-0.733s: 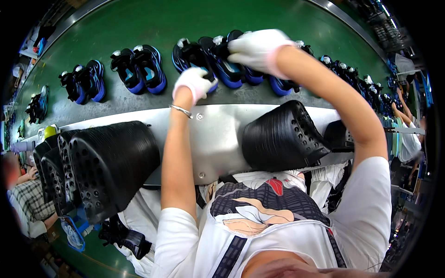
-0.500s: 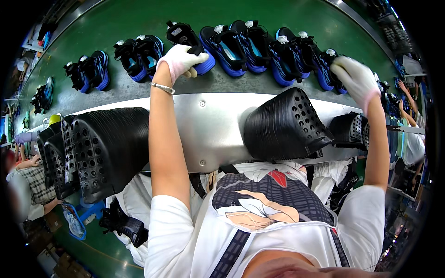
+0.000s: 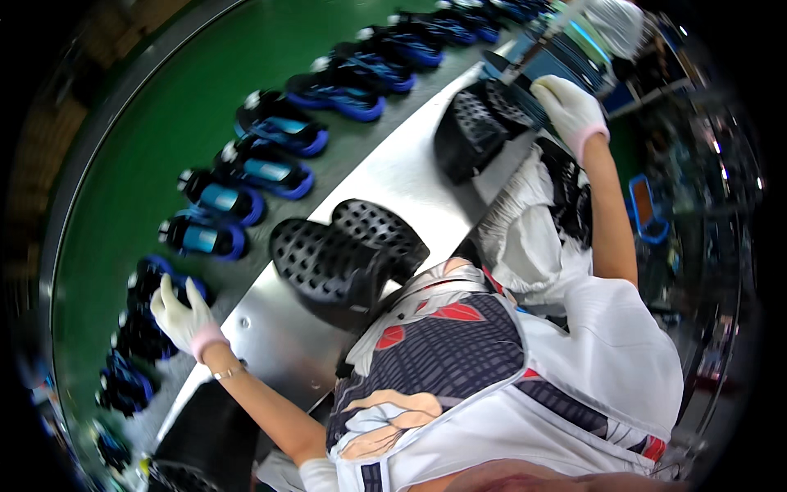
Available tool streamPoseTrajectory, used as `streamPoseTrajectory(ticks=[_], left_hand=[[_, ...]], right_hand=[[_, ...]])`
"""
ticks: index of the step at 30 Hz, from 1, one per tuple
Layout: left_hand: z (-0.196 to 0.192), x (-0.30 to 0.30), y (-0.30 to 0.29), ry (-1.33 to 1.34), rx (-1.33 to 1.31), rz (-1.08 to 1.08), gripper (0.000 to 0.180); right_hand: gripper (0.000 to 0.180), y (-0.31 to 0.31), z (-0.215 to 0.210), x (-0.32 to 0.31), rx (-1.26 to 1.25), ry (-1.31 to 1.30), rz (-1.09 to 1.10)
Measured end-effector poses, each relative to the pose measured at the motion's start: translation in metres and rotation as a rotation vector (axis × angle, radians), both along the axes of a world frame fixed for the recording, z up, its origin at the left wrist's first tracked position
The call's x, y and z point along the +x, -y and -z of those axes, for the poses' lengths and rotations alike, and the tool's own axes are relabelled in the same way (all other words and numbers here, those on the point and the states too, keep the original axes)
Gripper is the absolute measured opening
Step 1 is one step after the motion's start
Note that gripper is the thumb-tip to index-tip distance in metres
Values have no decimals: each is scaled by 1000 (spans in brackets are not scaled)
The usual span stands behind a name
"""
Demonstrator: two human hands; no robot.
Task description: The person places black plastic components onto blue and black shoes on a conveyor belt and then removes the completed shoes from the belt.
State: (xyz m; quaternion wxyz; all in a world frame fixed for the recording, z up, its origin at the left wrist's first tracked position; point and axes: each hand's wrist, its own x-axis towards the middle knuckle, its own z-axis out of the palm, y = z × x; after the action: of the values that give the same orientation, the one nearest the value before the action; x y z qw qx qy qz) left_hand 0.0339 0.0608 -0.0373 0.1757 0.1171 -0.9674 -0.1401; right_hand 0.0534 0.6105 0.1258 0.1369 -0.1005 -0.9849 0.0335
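Observation:
My left hand (image 3: 184, 316), in a white glove with a pink cuff, lies with its fingers spread on a black and blue shoe (image 3: 147, 287) at the near edge of the green conveyor belt (image 3: 164, 107). My right hand (image 3: 574, 111), gloved the same way, reaches far right and curls over the edge of a stack of black perforated pieces (image 3: 479, 123) on the metal ledge (image 3: 393, 176). A second stack of black perforated pieces (image 3: 344, 254) sits on the ledge between my arms, touched by neither hand.
A row of several black and blue shoes (image 3: 270, 168) runs along the belt's near side. A white bag (image 3: 533, 230) hangs below the ledge. Another person's gloved hand (image 3: 615, 20) works at the top right. A blue stool (image 3: 643, 209) stands at right.
My head has turned, so the whole scene now runs diagonally. My right hand moved from beside the right stack onto it. My left hand stays on a shoe at the belt's edge.

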Motion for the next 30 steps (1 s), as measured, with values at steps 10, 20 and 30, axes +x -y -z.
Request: streamPoseTrajectory(ticks=[10,20,30], left_hand=[[69,-26,-18,28,464,108,32],[64,-26,-25,78,549,117,31],[21,-7,-16,17,401,34,51]], right_hand=[[28,-26,44,28,-138,220,-49],[30,-46,58,22,-45,245,-206],[32,8,-14,21,-107,-5,-290]])
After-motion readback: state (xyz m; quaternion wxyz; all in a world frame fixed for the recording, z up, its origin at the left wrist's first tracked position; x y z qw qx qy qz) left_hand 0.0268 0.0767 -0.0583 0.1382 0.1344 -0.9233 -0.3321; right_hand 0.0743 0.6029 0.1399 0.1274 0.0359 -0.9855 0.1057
